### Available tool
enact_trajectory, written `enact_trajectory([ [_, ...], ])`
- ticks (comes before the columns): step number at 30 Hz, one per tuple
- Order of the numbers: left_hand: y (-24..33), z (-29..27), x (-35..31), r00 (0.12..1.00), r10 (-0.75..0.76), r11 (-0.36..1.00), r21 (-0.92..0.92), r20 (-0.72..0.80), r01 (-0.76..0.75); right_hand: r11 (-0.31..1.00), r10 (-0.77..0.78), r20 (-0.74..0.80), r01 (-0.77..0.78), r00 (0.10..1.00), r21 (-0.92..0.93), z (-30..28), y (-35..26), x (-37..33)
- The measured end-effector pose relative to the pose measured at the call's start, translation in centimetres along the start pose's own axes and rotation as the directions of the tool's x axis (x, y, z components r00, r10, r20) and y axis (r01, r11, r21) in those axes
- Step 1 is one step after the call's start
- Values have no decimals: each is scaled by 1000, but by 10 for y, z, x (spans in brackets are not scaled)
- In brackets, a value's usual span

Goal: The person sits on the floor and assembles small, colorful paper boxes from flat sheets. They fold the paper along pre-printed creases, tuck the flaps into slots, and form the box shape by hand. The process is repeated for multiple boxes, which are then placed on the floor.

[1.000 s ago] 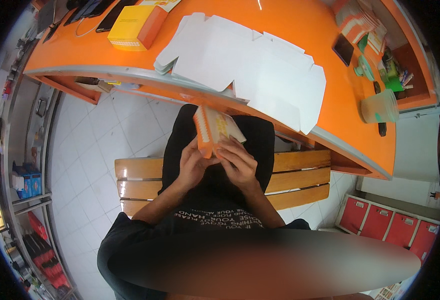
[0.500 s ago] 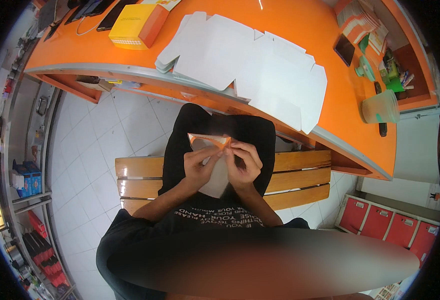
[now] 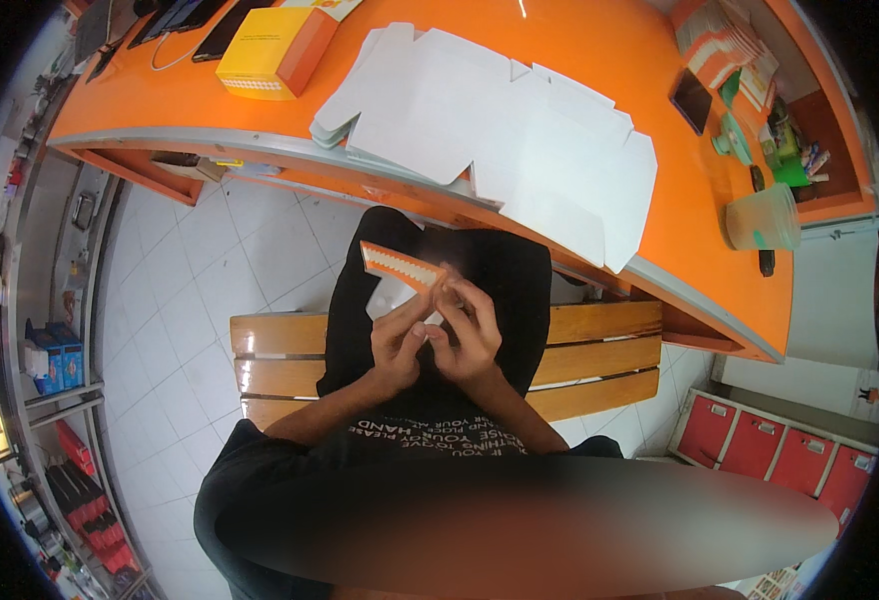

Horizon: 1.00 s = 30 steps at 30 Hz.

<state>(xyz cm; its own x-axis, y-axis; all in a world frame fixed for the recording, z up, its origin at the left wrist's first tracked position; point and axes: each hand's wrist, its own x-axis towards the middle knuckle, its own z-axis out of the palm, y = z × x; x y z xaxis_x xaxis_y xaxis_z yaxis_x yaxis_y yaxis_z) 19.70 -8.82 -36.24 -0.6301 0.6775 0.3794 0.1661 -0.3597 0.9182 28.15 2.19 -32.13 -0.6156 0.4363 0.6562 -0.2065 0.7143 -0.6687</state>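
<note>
Over my lap, both hands grip a small cardboard box (image 3: 393, 262) with an orange, zigzag-patterned edge and pale sides. My left hand (image 3: 398, 342) is closed on its near left part, the thumb bent inward. My right hand (image 3: 470, 335) pinches the box's right end, with the fingers curled over its corner. The two thumbs almost meet. Much of the box lies hidden behind my fingers. Beyond my knees, a stack of flat white carton blanks (image 3: 520, 140) rests at the front edge of the orange table (image 3: 380, 15).
A yellow box (image 3: 260, 50) stands at the table's far left. On the right are a phone (image 3: 693, 100), a green object (image 3: 732, 138) and a translucent plastic tub (image 3: 763, 218). I sit on a slatted wooden bench (image 3: 600, 358). Red locker doors (image 3: 755, 445) stand at the lower right.
The box has tilted, and its orange edge now slants down to the right, with the patterned side showing more. My right hand has shifted left, closer to my left hand.
</note>
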Motion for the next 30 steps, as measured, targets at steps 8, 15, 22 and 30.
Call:
enact_trajectory([
  [8, -3, -6, 21, 861, -465, 864, -316, -207, 391, 978, 184, 185, -199, 965, 67, -16, 8, -6],
  [15, 4, -30, 38, 825, -375, 499, -658, 422, 564, 790, 434, -70, -342, 898, 510, -23, 25, -2],
  [22, 11, -24, 45, 900, -419, 826, -362, 121, 433, 581, 606, -5, -439, 795, 686, -31, 23, -1],
  [30, 34, -34, 56, 928, -290, 940, 251, 235, 230, 713, 602, -13, -531, 798, 458, -32, 10, 10],
])
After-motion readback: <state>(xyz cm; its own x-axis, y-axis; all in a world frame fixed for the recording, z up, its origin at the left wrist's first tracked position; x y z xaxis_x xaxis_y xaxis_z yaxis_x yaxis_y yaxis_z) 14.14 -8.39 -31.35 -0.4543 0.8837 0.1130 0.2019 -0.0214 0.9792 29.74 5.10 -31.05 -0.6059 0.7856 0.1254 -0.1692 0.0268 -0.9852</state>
